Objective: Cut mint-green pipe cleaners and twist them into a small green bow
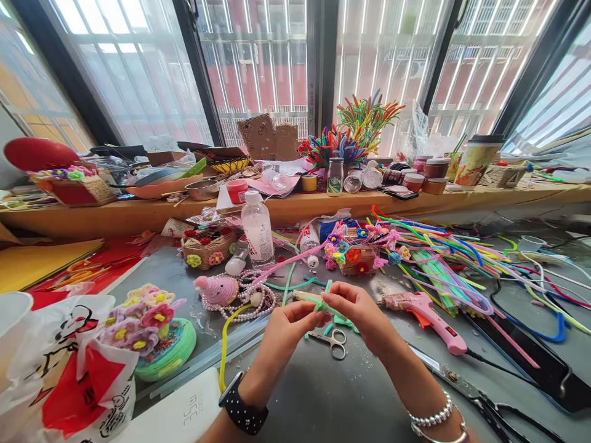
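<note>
Over the middle of the grey table, my left hand [295, 325] and my right hand [357, 311] meet with fingertips pinched on a light green pipe cleaner [317, 302], which looks bent into a small shape. My fingers hide part of it. Just below, small scissors [338, 344] lie on the tabletop beside short green pipe cleaner pieces [342, 322]. To the right of my right hand rests a pink glue gun [429, 317]. A yellow pipe cleaner [224, 347] curves past my left wrist, near a pink crocheted figure [218, 289] and a string of beads [244, 315].
Long pipe cleaners [443, 264] spread across the right side. Large scissors [462, 384] lie at the lower right. A clear bottle [257, 231] and flower-trimmed baskets [361, 257] stand behind my hands. At left are a green flower piece [168, 354] and a plastic bag [87, 375].
</note>
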### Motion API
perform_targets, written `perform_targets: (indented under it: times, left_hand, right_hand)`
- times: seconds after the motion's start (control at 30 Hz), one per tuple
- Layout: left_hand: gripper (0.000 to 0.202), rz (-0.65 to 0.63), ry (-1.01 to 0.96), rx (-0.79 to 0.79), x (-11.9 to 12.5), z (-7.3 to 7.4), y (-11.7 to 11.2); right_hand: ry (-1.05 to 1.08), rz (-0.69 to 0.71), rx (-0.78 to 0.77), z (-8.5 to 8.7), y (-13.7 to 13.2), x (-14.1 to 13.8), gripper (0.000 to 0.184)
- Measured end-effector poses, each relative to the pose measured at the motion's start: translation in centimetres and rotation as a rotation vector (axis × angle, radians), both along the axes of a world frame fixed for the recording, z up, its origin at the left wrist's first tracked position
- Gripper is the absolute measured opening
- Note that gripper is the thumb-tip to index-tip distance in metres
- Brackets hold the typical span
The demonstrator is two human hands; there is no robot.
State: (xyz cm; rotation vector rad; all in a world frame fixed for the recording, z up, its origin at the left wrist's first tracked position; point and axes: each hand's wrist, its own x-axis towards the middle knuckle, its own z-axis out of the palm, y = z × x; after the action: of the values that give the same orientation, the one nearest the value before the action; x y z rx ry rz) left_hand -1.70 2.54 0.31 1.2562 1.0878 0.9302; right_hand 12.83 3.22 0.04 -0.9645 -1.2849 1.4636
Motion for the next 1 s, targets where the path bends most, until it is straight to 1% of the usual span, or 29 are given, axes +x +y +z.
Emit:
perform_targets:
  times: [0.17,0.37,0.57,0.77,1.0]
  left_hand:
    - [0.021,-0.021,-0.023,0.006,0.07,0.26,-0.2]
    - [0.018,-0.03,-0.026,0.012,0.24,0.56,-0.38]
    - [0.021,-0.019,0.063,0.049,0.29,0.53,-0.29]
    - [0.022,-0.074,0.115,0.056,0.05,0.59,-0.26]
    - [0.024,-0.076,0.12,0.078,0.01,0.7,-0.38]
  right_hand:
    - [0.02,-0.028,0.011,-0.31,0.1,0.05,0.024]
    - [0.048,-0.034,0.003,-0.16,0.06,0.05,0.023]
    - [0.055,-0.047,0.022,-0.1,0.02,0.06,0.022]
    - [0.056,-0.054,0.014,-0.18,0.04,-0.1,0.023]
    - [0.086,-0.058,-0.008,-0.17,0.04,-0.11,0.023]
